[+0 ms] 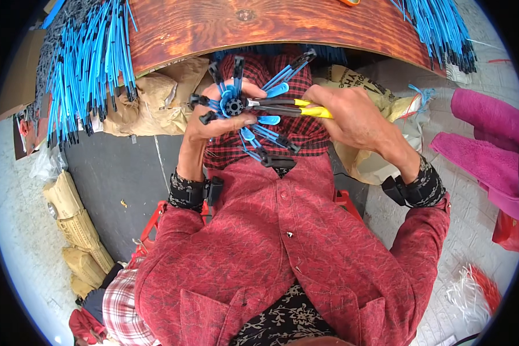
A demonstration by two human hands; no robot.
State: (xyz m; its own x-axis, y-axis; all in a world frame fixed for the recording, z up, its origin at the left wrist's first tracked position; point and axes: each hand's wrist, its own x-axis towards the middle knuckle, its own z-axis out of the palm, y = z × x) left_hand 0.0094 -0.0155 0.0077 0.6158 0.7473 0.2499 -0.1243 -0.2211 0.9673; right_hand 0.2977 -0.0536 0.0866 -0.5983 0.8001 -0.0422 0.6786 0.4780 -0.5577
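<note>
My left hand (212,128) is wrapped round a blue and black spoked frame (234,108). From its round black hub, blue ribs with black ends fan out to several sides. In my right hand (357,118) are pliers with yellow handles (316,111), gripped by the fingers. Their metal jaws (271,105) point left and reach the edge of the hub, between two blue ribs. Whether the jaws pinch anything there is too small to tell. Both hands are above my lap, in front of the table's near edge.
A curved brown wooden table (282,23) stands ahead. Bundles of blue rods with black tips hang over its left (95,63) and right ends. Crumpled brown paper (150,104) lies beneath. To the right are pink towels (484,150) and red and white plastic string (473,291).
</note>
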